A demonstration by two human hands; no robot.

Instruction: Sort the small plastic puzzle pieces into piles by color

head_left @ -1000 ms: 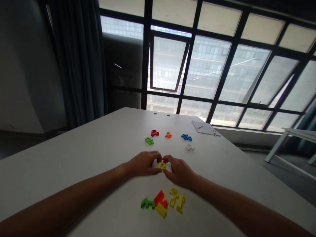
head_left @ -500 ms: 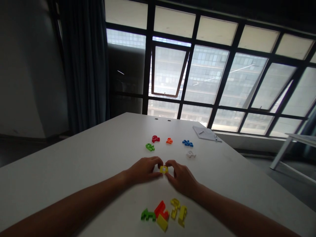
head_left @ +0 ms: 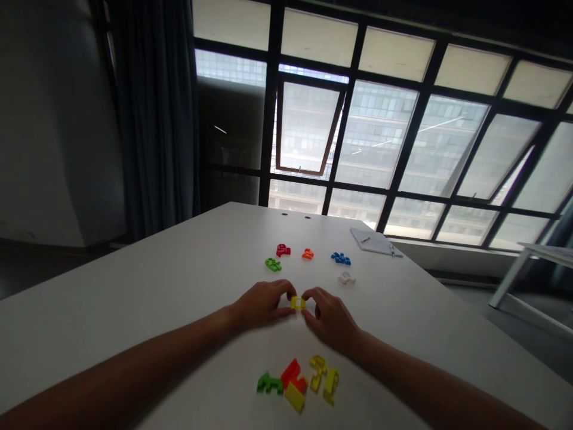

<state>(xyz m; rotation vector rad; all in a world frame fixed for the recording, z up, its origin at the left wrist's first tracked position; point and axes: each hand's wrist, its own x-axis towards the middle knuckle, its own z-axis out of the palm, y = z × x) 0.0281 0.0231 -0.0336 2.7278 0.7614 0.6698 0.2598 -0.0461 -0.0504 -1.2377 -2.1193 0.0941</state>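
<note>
My left hand [head_left: 262, 306] and my right hand [head_left: 330, 319] meet at the middle of the white table [head_left: 179, 263]. Their fingertips pinch a small yellow plastic puzzle piece [head_left: 298, 303] from either side. Toward the far edge lie several single pieces: red [head_left: 283, 249], orange [head_left: 307, 254], blue [head_left: 341, 258], green [head_left: 273, 264] and white [head_left: 345, 278]. Nearer me, below my hands, a green piece [head_left: 269, 383], a red piece [head_left: 294, 376] and yellow pieces [head_left: 318, 372] form a loose group, with a yellow block [head_left: 294, 396] touching the red one.
A notepad with a pen [head_left: 375, 242] lies at the table's far right corner. Beyond the table stands a large gridded window [head_left: 376, 131] with a dark curtain [head_left: 154, 107] on its left. A white-legged side table [head_left: 544, 254] stands at the right.
The whole view has shifted slightly as my head moved. My hands still pinch the yellow piece, and the other pieces stay in place on the table.
</note>
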